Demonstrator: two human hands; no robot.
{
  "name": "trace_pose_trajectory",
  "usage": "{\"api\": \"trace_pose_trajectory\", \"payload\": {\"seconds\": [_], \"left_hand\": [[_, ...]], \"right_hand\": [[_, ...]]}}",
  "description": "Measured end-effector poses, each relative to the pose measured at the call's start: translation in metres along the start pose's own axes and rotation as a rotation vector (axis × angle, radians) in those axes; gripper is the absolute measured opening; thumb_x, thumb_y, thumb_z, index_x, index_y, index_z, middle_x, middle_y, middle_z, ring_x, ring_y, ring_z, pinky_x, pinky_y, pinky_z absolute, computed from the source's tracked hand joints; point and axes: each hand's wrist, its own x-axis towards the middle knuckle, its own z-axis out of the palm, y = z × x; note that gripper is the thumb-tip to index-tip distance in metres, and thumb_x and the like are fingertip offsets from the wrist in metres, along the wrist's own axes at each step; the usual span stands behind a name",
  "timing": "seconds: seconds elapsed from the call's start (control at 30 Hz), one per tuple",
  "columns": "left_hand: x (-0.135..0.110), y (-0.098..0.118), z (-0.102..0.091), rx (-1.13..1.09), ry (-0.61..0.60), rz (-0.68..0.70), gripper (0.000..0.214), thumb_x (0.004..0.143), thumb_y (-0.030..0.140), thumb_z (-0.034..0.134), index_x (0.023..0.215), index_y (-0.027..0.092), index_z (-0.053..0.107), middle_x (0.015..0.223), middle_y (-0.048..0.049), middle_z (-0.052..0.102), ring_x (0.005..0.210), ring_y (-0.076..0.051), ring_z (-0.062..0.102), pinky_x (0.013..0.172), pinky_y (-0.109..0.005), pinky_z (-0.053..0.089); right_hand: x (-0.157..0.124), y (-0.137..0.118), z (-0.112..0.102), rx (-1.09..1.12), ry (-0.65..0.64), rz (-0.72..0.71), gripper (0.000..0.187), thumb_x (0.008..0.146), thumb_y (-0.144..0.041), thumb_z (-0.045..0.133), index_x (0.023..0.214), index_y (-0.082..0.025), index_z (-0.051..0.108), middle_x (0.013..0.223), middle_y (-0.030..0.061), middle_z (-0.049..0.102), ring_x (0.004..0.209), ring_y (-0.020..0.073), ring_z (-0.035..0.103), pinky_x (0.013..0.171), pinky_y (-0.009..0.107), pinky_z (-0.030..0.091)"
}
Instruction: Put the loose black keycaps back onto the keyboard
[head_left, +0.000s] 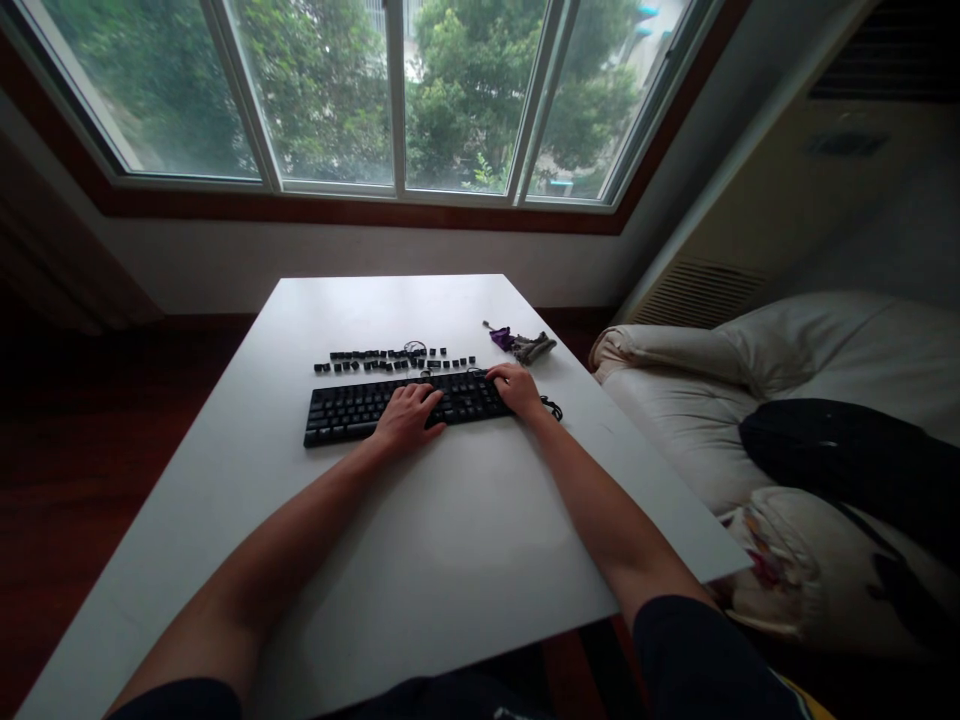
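A black keyboard [352,408] lies slightly slanted on the white table [465,520]. My left hand [409,415] rests on its middle, fingers stretched over the keys and thumb towards the near edge. At the keyboard's far right corner, my right hand [516,388] has its fingers bent and close together; whatever is between the fingertips is too small to make out. Behind the keyboard, loose black keycaps [382,366] are laid out in two rough rows. A thin dark wire loop [415,348] is among them.
A purple and grey cloth item [521,343] lies at the table's back right. Beside my right wrist is a coiled black cable [553,408]. A pale sofa [675,390] with a black bag [832,450] stands right of the table, and a window [397,100] is beyond it.
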Motion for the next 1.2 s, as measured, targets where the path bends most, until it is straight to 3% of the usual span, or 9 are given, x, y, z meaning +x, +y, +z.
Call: {"api": "trace_pose_trajectory", "payload": {"seconds": [0.27,0.47,0.63,0.77,0.97,1.1,1.2], "left_hand": [[-0.001,-0.004,-0.005,0.007,-0.005,0.028,0.06,0.085,0.047,0.065,0.139,0.023,0.053,0.137,-0.0136,0.052,0.126,-0.033,0.045,0.106,-0.048,0.035],[-0.001,-0.008,-0.006,0.011,-0.004,0.033,0.06,0.084,0.05,0.065,0.137,0.022,0.054,0.134,-0.0139,0.054,0.123,-0.032,0.047,0.104,-0.047,0.036],[-0.002,-0.011,-0.008,0.009,-0.007,0.035,0.06,0.084,0.05,0.066,0.137,0.022,0.054,0.134,-0.0137,0.053,0.123,-0.032,0.046,0.104,-0.047,0.036],[-0.003,-0.013,-0.007,0.005,-0.009,0.032,0.06,0.084,0.05,0.065,0.137,0.022,0.055,0.135,-0.0139,0.053,0.124,-0.032,0.046,0.105,-0.047,0.036],[-0.003,-0.013,-0.007,0.019,-0.009,0.04,0.06,0.085,0.05,0.064,0.137,0.021,0.054,0.136,-0.0145,0.053,0.124,-0.032,0.046,0.105,-0.047,0.036],[-0.003,-0.013,-0.007,0.017,-0.011,0.027,0.061,0.085,0.05,0.064,0.138,0.022,0.054,0.137,-0.014,0.052,0.125,-0.032,0.045,0.106,-0.047,0.035],[-0.004,-0.014,-0.006,0.014,-0.011,0.024,0.061,0.085,0.05,0.064,0.138,0.023,0.053,0.137,-0.0138,0.052,0.125,-0.032,0.045,0.106,-0.047,0.035]], "right_hand": [[0.039,-0.004,0.004,-0.107,-0.108,0.086,0.021,0.087,-0.025,0.061,0.105,-0.024,0.073,0.096,0.0017,0.075,0.09,0.0183,0.068,0.088,0.03,0.051],[0.079,-0.008,0.019,-0.245,-0.285,0.114,0.033,0.082,-0.024,0.068,0.115,-0.025,0.068,0.1,0.002,0.075,0.091,0.0179,0.068,0.082,0.027,0.049],[0.094,-0.01,0.032,-0.32,-0.369,0.173,0.036,0.081,-0.026,0.069,0.116,-0.025,0.065,0.101,0.003,0.074,0.091,0.019,0.066,0.076,0.026,0.047],[0.097,-0.013,0.039,-0.37,-0.376,0.168,0.036,0.08,-0.023,0.069,0.117,-0.024,0.066,0.108,0.0058,0.072,0.093,0.0192,0.064,0.077,0.025,0.047],[0.096,-0.018,0.041,-0.401,-0.369,0.14,0.023,0.083,-0.022,0.066,0.106,-0.023,0.071,0.108,0.0066,0.072,0.096,0.02,0.064,0.08,0.026,0.046],[0.09,-0.023,0.037,-0.367,-0.294,0.127,0.02,0.087,-0.022,0.061,0.105,-0.021,0.071,0.103,0.0067,0.073,0.095,0.0199,0.064,0.083,0.027,0.046],[0.079,-0.032,0.032,-0.316,-0.208,0.02,0.02,0.088,-0.022,0.059,0.105,-0.019,0.071,0.101,0.0073,0.071,0.094,0.0205,0.062,0.087,0.029,0.046]]}}
